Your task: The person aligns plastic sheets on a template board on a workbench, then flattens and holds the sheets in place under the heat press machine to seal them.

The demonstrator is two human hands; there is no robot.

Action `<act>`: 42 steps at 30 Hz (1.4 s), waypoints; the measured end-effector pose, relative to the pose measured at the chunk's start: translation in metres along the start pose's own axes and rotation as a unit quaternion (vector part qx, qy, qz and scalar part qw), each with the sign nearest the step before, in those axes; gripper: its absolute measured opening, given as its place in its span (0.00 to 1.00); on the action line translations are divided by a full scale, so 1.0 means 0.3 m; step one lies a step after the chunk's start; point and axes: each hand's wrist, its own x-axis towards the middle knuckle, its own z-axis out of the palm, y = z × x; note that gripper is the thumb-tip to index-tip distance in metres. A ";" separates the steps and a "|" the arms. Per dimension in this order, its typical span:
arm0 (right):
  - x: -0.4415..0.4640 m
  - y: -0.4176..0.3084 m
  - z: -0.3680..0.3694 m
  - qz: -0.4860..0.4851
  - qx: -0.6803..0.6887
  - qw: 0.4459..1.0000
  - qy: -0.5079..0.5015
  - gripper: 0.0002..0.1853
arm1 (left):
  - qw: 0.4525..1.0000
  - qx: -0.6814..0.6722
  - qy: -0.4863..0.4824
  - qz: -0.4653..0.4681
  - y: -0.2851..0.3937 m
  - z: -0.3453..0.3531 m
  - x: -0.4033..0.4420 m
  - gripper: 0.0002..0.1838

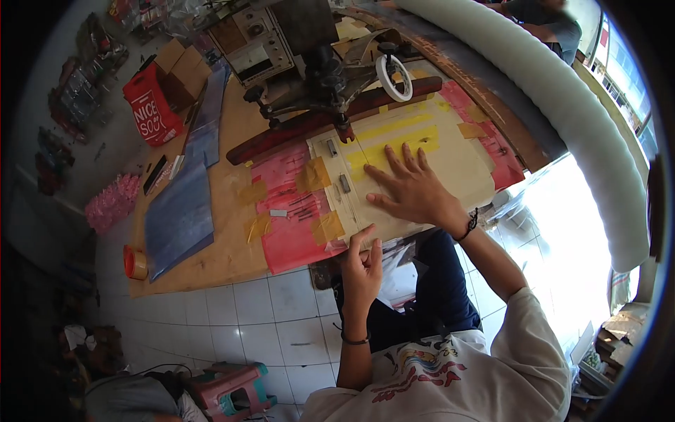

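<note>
My right hand (411, 188) lies flat with spread fingers on a pale board (457, 169) with yellow tape (401, 137) across it. At the board's near edge, my left hand (363, 271) has its index finger stretched out and its thumb apart from it. Nothing shows between them; the other fingers are curled and partly hidden. Two small grey metal pieces (344, 183) rest on the board, left of my right fingertips. Red sheeting (278, 243) with brown tape patches lies along the board's left side. Clear plastic (408, 257) shows below the board's near edge.
Over the board's far side stands a machine with a red curved bar (281, 138) and a white handwheel (395, 79). Blue sheeting (179, 221) and a tape roll (135, 261) lie left. A thick white roll (555, 91) runs along the right. Another person (548, 28) is at the back.
</note>
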 end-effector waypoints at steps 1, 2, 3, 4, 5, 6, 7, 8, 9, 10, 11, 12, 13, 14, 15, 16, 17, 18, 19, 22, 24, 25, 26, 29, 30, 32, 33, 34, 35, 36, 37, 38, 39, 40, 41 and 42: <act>0.014 -0.025 0.001 0.004 -0.008 1.000 -0.005 0.40 | 1.000 0.003 -0.007 -0.005 0.002 -0.005 0.000 0.17; 0.023 -0.040 0.007 0.007 -0.016 1.000 -0.014 0.40 | 1.000 0.005 -0.013 -0.013 0.005 -0.004 -0.004 0.17; 0.036 -0.033 0.021 0.000 -0.003 1.000 0.005 0.39 | 1.000 0.003 0.003 -0.016 0.023 0.007 -0.006 0.17; 0.048 -0.014 0.044 -0.008 0.010 1.000 0.022 0.39 | 1.000 0.022 0.005 -0.017 0.033 0.013 -0.010 0.17; 0.048 -0.002 0.057 -0.016 0.024 0.999 0.038 0.38 | 0.999 0.042 0.006 -0.018 0.039 0.012 -0.016 0.18; 0.025 0.010 0.058 -0.009 0.044 0.997 0.056 0.38 | 0.998 0.064 0.009 -0.015 0.042 0.007 -0.013 0.18; -0.016 0.021 0.048 -0.003 0.063 0.995 0.076 0.37 | 0.998 0.058 0.025 0.011 0.017 0.016 -0.012 0.19; -0.055 0.025 0.036 0.000 0.079 0.993 0.093 0.37 | 0.997 0.067 0.026 0.008 0.026 0.006 -0.012 0.19; -0.104 0.018 0.026 -0.021 0.071 0.995 0.066 0.37 | 0.997 0.073 0.030 0.002 0.044 0.006 -0.015 0.18; -0.163 0.014 0.015 -0.042 0.059 0.997 0.036 0.36 | 0.997 0.075 0.035 -0.006 0.054 0.019 -0.017 0.18; -0.192 0.024 0.005 -0.063 0.045 0.997 0.001 0.36 | 0.996 0.080 0.033 -0.011 0.043 0.018 -0.016 0.20; -0.193 0.039 0.003 -0.073 0.045 0.996 0.005 0.35 | 0.996 0.089 0.030 -0.013 0.047 0.020 -0.019 0.21; -0.189 0.049 0.007 -0.081 0.048 0.995 0.011 0.35 | 0.995 0.100 0.024 -0.014 0.057 0.016 -0.015 0.22; -0.178 0.057 0.013 -0.089 0.053 0.994 0.020 0.34 | 0.993 0.114 0.017 -0.012 0.071 0.012 -0.006 0.22; -0.152 0.075 0.022 -0.087 0.040 0.995 0.004 0.34 | 0.991 0.118 0.004 -0.054 0.103 0.010 -0.004 0.25; -0.117 0.085 0.033 -0.079 0.040 0.996 0.001 0.34 | 0.992 0.119 0.007 -0.047 0.103 0.011 -0.004 0.25; -0.072 0.094 0.043 -0.069 0.040 0.997 0.000 0.34 | 0.992 0.121 0.009 -0.038 0.100 0.014 -0.005 0.26; -0.022 0.105 0.046 -0.061 0.038 0.997 -0.001 0.35 | 0.992 0.121 0.013 -0.028 0.096 0.016 -0.003 0.26; 0.029 0.113 0.045 -0.054 0.022 0.998 -0.027 0.35 | 0.991 0.129 0.014 -0.024 0.093 0.015 -0.003 0.26; 0.153 0.131 0.065 -0.040 0.024 0.997 -0.062 0.36 | 0.989 0.146 0.018 -0.023 0.091 0.007 -0.008 0.27; 0.208 0.131 0.059 -0.026 0.026 0.995 -0.094 0.37 | 0.988 0.152 0.016 -0.031 0.099 0.003 -0.009 0.27; 0.225 0.124 0.054 -0.019 0.029 0.994 -0.101 0.37 | 0.987 0.157 0.014 -0.032 0.103 0.000 -0.007 0.28; 0.231 0.117 0.052 -0.010 0.032 0.993 -0.109 0.37 | 0.986 0.166 0.013 -0.031 0.107 -0.003 -0.009 0.28; 0.231 0.093 0.017 0.009 0.022 0.989 -0.143 0.37 | 0.982 0.186 0.017 -0.019 0.095 -0.007 -0.015 0.28; 0.232 0.090 0.020 0.009 0.024 0.991 -0.133 0.36 | 0.982 0.185 0.019 -0.019 0.094 -0.009 -0.012 0.29; 0.226 0.089 0.032 0.010 0.030 0.993 -0.114 0.36 | 0.984 0.177 0.020 -0.025 0.093 -0.014 -0.006 0.29; 0.224 0.084 0.033 0.005 0.032 0.994 -0.104 0.35 | 0.985 0.169 0.017 -0.032 0.094 -0.016 -0.006 0.29; 0.227 0.081 0.033 0.001 0.035 0.995 -0.093 0.35 | 0.985 0.166 0.020 -0.029 0.092 -0.016 -0.005 0.29; 0.229 0.079 0.030 -0.001 0.038 0.996 -0.080 0.34 | 0.986 0.164 0.022 -0.025 0.090 -0.015 -0.002 0.29; 0.239 0.094 0.045 -0.024 0.056 0.997 -0.047 0.34 | 0.986 0.161 0.025 -0.019 0.088 -0.014 0.001 0.29; 0.261 0.115 0.074 -0.049 0.074 0.996 -0.012 0.34 | 0.987 0.159 0.025 -0.013 0.084 -0.013 0.003 0.29; 0.292 0.131 0.102 -0.075 0.091 0.993 0.024 0.34 | 0.987 0.158 0.027 -0.005 0.080 -0.014 0.005 0.29; 0.316 0.125 0.108 -0.098 0.099 0.990 0.031 0.34 | 0.987 0.157 0.029 0.001 0.081 -0.018 0.009 0.30; 0.339 0.120 0.116 -0.120 0.108 0.986 0.037 0.34 | 0.988 0.154 0.023 -0.007 0.086 -0.025 0.013 0.30; 0.357 0.118 0.127 -0.141 0.118 0.982 0.042 0.34 | 0.988 0.151 0.016 -0.015 0.095 -0.030 0.013 0.30; 0.380 0.109 0.134 -0.129 0.107 0.986 0.020 0.34 | 0.989 0.148 0.008 -0.024 0.100 -0.032 0.011 0.30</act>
